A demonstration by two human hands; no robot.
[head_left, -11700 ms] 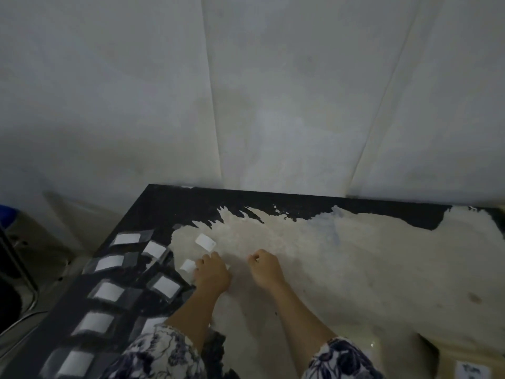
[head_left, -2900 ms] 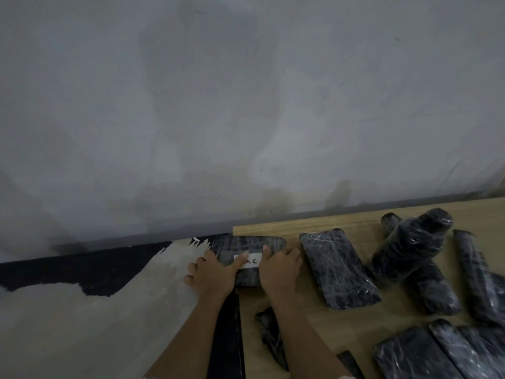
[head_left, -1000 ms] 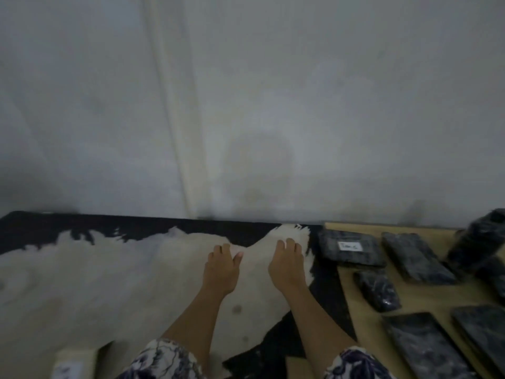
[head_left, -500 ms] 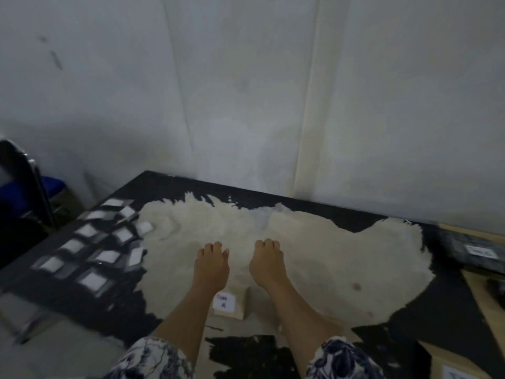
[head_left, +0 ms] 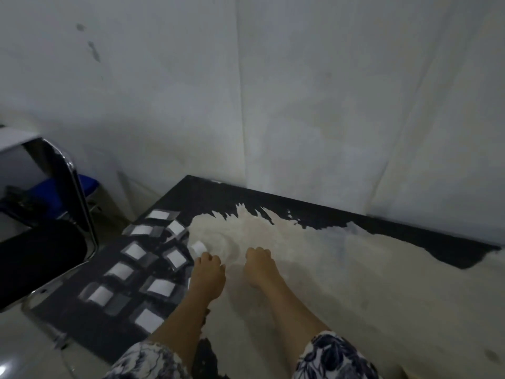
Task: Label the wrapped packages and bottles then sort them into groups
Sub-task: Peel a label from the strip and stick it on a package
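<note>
Left hand point(head_left: 207, 272) curls beside a skewed white label point(head_left: 199, 248).

Black bench point(head_left: 355, 274), worn pale across the middle. White labels point(head_left: 135, 251) on grey strips point(head_left: 118, 307) lie in rows at its left end, one label point(head_left: 199, 248) just beside them.

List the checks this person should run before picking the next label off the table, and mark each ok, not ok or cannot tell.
1. Labels in reach: ok, taped labels lie on the table beside the left hand.
2. One label singled out: ok, a lone label lies just ahead of that hand.
3. Label gripped: cannot tell, curled fingers hide it.
4. Right hand free: cannot tell, its fingers are curled under.
5. Something to label in view: not ok, nothing wrapped shows.
</note>
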